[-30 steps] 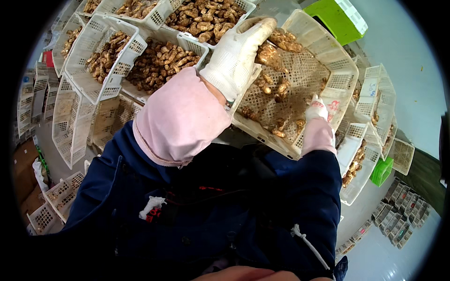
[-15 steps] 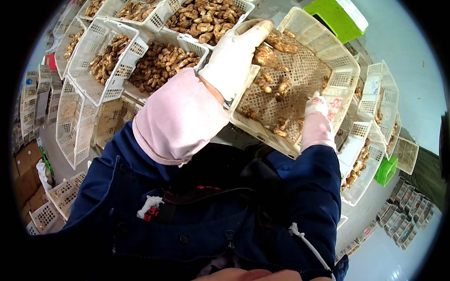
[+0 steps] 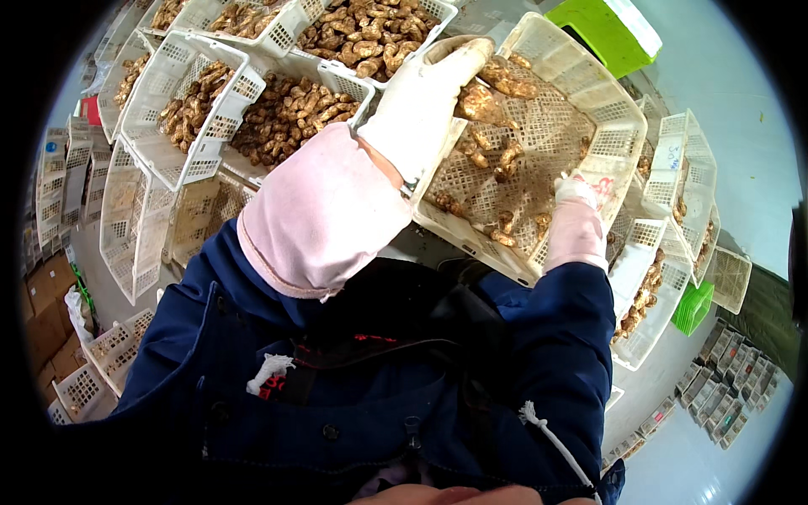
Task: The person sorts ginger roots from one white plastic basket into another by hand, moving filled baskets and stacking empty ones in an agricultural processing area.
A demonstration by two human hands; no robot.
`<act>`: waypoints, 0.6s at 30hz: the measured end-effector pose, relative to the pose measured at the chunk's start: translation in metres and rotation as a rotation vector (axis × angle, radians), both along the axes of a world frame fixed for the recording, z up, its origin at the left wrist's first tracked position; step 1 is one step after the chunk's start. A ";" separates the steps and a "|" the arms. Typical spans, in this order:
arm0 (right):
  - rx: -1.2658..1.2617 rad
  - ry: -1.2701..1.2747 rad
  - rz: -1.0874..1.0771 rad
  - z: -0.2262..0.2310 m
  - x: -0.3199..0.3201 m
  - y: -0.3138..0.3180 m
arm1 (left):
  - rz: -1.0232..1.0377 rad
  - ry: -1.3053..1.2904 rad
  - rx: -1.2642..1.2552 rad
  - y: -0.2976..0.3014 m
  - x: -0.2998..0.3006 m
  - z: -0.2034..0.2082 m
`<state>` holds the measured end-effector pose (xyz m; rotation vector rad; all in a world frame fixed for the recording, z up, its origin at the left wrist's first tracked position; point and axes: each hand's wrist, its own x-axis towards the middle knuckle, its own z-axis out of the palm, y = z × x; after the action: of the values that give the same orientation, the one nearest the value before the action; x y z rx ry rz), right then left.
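Observation:
My left hand (image 3: 433, 88), in a white glove with a pink cuff, reaches over the left side of a white plastic mesh crate (image 3: 619, 126). Its fingers curl round several brown, knobby tubers (image 3: 484, 105), which stick out past the glove. Smaller tubers (image 3: 509, 156) lie scattered on the crate's dirty mesh bottom. Inside the crate near its right wall is my right hand (image 3: 576, 189), gloved likewise. Its fingers look curled, and whatever they may hold is hidden. A few tubers (image 3: 503, 231) lie to the left of that hand.
Crates heaped with tubers (image 3: 370, 38) stand at the far left, one white crate (image 3: 181, 59) resting on others. More loaded crates (image 3: 661, 286) are on the right. A bright green crate (image 3: 602, 34) stands at the far right, and another green container (image 3: 694, 307) lower down.
My right hand has shifted slightly right and down inside the crate. The left hand and its tubers have moved only a little to the right.

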<state>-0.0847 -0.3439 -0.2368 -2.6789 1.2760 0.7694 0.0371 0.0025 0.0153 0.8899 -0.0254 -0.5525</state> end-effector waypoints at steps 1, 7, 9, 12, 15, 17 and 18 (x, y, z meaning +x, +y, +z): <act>0.040 -0.022 0.035 0.016 0.005 0.011 | 0.008 0.007 -0.009 0.004 0.000 0.000; 0.045 -0.360 -0.105 0.041 0.005 0.021 | -0.126 0.018 0.047 -0.009 0.004 -0.005; 0.097 -0.580 0.044 0.082 0.016 0.043 | -0.171 -0.114 0.092 -0.005 0.002 -0.008; 0.789 -1.208 -0.361 0.161 0.029 0.088 | -0.423 -0.141 0.208 -0.005 0.003 -0.012; 0.864 -1.427 -0.254 0.234 0.013 0.142 | -0.571 -0.359 0.387 -0.008 -0.007 -0.012; 0.936 -1.555 -0.160 0.239 -0.002 0.165 | -0.742 -0.300 0.259 -0.011 -0.009 -0.021; 0.949 -1.565 -0.138 0.242 -0.010 0.175 | -0.849 -0.231 0.211 -0.010 -0.012 -0.018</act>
<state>-0.0944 -0.1689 0.0051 -1.4826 0.3955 -0.6077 0.0254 -0.0079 -0.0029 1.1355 -0.5845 -1.2533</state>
